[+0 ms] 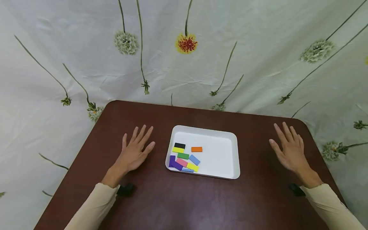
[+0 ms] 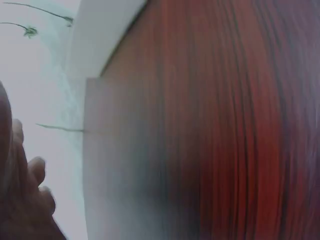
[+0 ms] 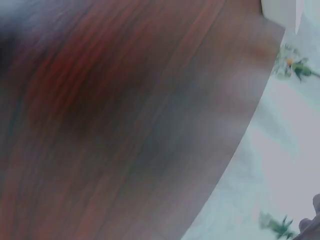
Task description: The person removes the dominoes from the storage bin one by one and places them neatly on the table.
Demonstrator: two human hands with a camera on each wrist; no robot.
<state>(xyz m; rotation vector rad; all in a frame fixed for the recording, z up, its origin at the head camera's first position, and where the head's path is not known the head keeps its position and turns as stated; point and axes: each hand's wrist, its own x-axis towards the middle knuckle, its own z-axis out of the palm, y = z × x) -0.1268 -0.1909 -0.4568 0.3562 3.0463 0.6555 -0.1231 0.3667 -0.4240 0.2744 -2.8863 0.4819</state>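
Observation:
A white tray (image 1: 212, 153) lies mid-table with several small coloured blocks gathered in its left part. An orange block (image 1: 196, 149) lies apart from the others. Near the tray's left wall are a black block (image 1: 179, 145), a green block (image 1: 183, 156), a pink block (image 1: 181, 162) and a blue block (image 1: 194, 159), with yellow and purple ones among them. Left of the tray is my left hand (image 1: 133, 155), its fingers spread and holding nothing. My right hand (image 1: 290, 151), fingers also extended, is to the tray's right, apart from it. Both wrist views show only parts of the fingers.
The dark reddish-brown table (image 1: 201, 204) has rounded far corners. Behind it hangs a pale cloth (image 1: 161, 64) printed with flowers and stems. A dark device (image 1: 125, 190) is at my left wrist, another dark device (image 1: 296, 189) at my right wrist.

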